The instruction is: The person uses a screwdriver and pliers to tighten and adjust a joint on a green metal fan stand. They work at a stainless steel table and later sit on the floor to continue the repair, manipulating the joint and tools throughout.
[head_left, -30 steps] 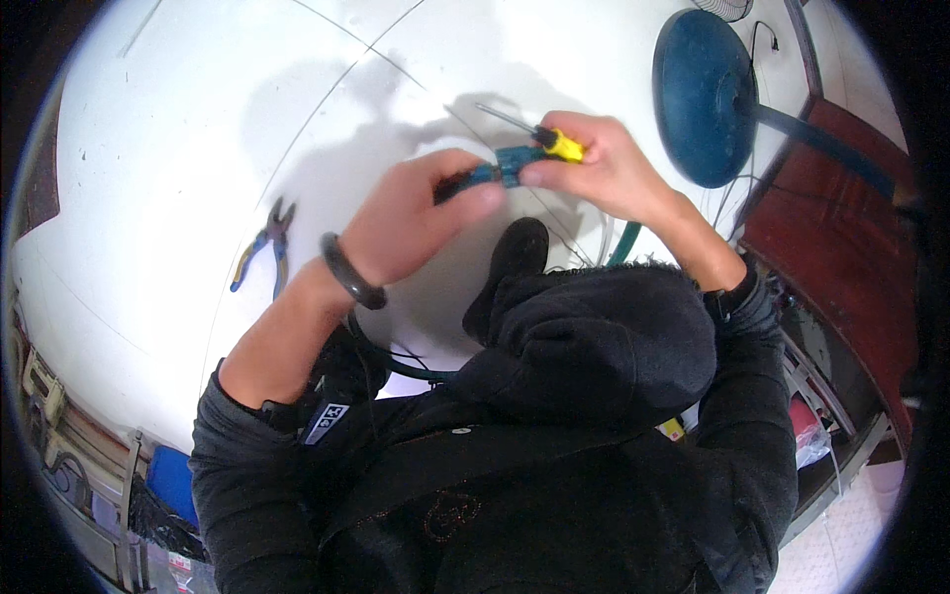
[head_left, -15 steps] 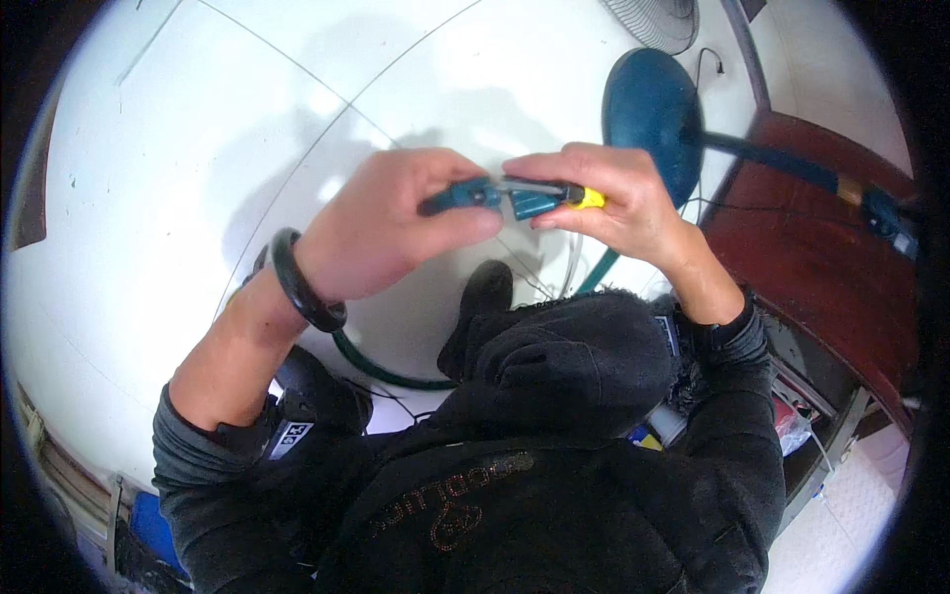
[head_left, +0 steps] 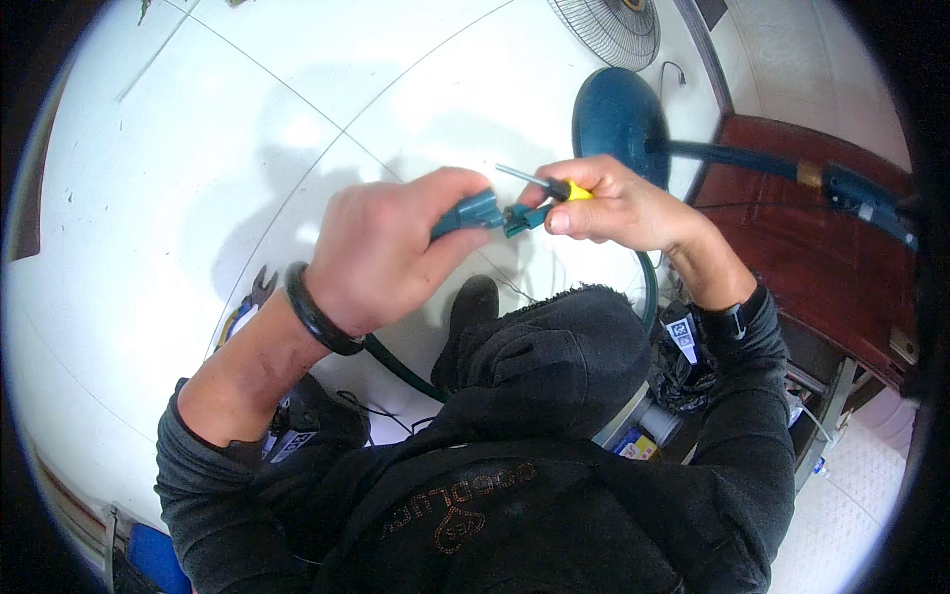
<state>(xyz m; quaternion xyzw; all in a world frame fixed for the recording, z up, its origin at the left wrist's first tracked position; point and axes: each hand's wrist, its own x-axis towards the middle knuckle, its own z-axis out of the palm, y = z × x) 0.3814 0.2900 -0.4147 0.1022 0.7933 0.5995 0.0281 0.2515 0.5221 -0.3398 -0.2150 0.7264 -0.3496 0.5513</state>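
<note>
My left hand (head_left: 381,243) is closed round a dark teal plastic piece (head_left: 465,215), which sticks out between thumb and forefinger. Opposite it, my right hand (head_left: 618,203) pinches a smaller teal plastic part (head_left: 526,218) with thumb and fingers. The same hand also holds a screwdriver (head_left: 569,190) with a yellow and black handle, its thin metal shaft pointing up and left, clear of the pieces. The two teal pieces meet or nearly meet between my hands; whether they are joined I cannot tell. My fingers hide much of both.
A round dark teal base (head_left: 618,124) with a pole (head_left: 752,158) lies beyond my right hand. Behind it is a fan grille (head_left: 614,30). Pliers (head_left: 259,289) lie beside my left forearm. At the right stands a dark red wooden panel (head_left: 811,247). A green hose or cord (head_left: 401,368) curves near my legs.
The screwdriver's shaft has lifted away from the teal pieces and now points up and left. The smaller part has tilted in my right hand. The whole view has shifted slightly.
</note>
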